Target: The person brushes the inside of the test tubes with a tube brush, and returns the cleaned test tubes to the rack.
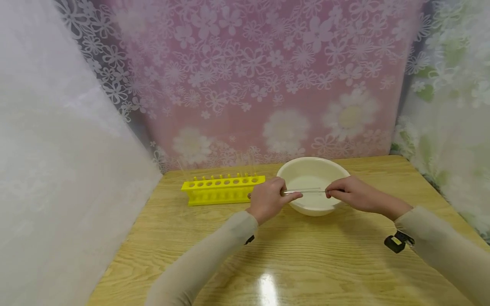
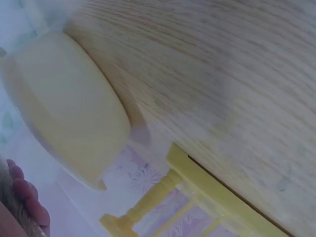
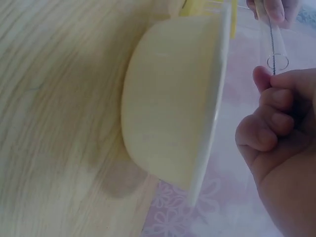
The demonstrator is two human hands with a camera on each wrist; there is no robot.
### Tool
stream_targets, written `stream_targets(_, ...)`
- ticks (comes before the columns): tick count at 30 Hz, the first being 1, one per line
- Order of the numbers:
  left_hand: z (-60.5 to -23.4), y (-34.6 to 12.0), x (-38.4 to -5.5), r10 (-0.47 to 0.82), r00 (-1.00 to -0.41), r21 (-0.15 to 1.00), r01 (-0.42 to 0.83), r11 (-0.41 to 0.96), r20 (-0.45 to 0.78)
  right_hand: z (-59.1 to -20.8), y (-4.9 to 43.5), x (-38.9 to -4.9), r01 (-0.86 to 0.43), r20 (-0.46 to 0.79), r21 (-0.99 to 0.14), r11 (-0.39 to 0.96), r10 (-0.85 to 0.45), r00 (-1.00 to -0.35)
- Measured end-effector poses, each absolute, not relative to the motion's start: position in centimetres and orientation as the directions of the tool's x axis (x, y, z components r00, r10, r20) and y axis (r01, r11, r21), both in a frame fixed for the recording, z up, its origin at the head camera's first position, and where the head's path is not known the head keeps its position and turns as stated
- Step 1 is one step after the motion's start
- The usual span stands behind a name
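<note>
Over the white basin [image 1: 314, 211], my left hand [image 1: 269, 196] grips a clear glass test tube [image 1: 308, 189], which lies about level with its mouth toward the right. My right hand [image 1: 349, 192] pinches the thin twisted wire handle [image 3: 272, 42] of a test tube brush between thumb and forefinger, with the other fingers curled, right at the tube's mouth. The wire runs inside the tube toward my left hand. In the left wrist view, the fingertips [image 2: 30, 195] curl around the tube beside grey bristles.
A yellow test tube rack [image 1: 220, 199] stands left of the basin, with a few clear tubes upright toward its ends. Both stand on a wooden table [image 1: 306, 255]. Flowered curtains [image 1: 245, 85] hang behind and at the sides.
</note>
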State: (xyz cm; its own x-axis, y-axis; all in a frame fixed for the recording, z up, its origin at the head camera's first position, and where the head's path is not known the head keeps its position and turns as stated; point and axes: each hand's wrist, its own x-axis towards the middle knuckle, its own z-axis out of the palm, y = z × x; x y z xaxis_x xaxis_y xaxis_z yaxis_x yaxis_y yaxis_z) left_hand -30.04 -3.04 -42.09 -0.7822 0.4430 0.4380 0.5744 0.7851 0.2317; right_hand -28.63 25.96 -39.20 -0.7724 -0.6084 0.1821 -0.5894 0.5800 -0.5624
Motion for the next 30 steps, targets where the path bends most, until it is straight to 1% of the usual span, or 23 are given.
stream_targets(4, -42.4, -3.1, -30.1, 0.448, -0.776, 0.207, 0.575, 0.792, 0.443, -39.4, 26.3, -28.8, -0.593, 0.161, -0.578, 0.560, -0.634, -0.756)
stream_targets(8, -42.4, -3.2, -30.0, 0.446, -0.778, 0.215, 0.575, 0.789, 0.442, -39.3, 26.7, -29.0, -0.590, 0.153, -0.586, 0.556, -0.639, -0.754)
stream_targets(12, -42.3, -3.2, -30.0, 0.440, -0.776, 0.225, 0.577, 0.785, 0.452, -39.0, 27.1, -29.0, -0.590, 0.162, -0.583, 0.559, -0.631, -0.759)
stream_targets(18, -42.2, -3.5, -30.0, 0.453, -0.766, 0.231, 0.593, 0.771, 0.456, -39.0, 27.5, -29.0, -0.609, 0.184, -0.570, 0.552, -0.636, -0.749)
stream_targets(20, -42.3, -4.0, -30.0, 0.444, -0.774, 0.245, 0.586, 0.773, 0.451, -39.1, 28.2, -28.9, -0.605, 0.193, -0.552, 0.574, -0.618, -0.762)
stream_targets(25, -42.4, -5.9, -30.2, 0.390, -0.817, 0.264, 0.524, 0.810, 0.426, -39.2, 30.9, -28.6, -0.559, 0.211, -0.527, 0.640, -0.538, -0.816)
stream_targets(27, -42.4, -6.3, -30.3, 0.394, -0.810, 0.260, 0.531, 0.806, 0.434, -39.0, 31.8, -28.6, -0.548, 0.217, -0.531, 0.647, -0.521, -0.825)
stream_targets(30, -42.3, -6.6, -30.5, 0.419, -0.781, 0.246, 0.568, 0.786, 0.464, -38.6, 32.5, -28.5, -0.534, 0.214, -0.528, 0.661, -0.505, -0.836)
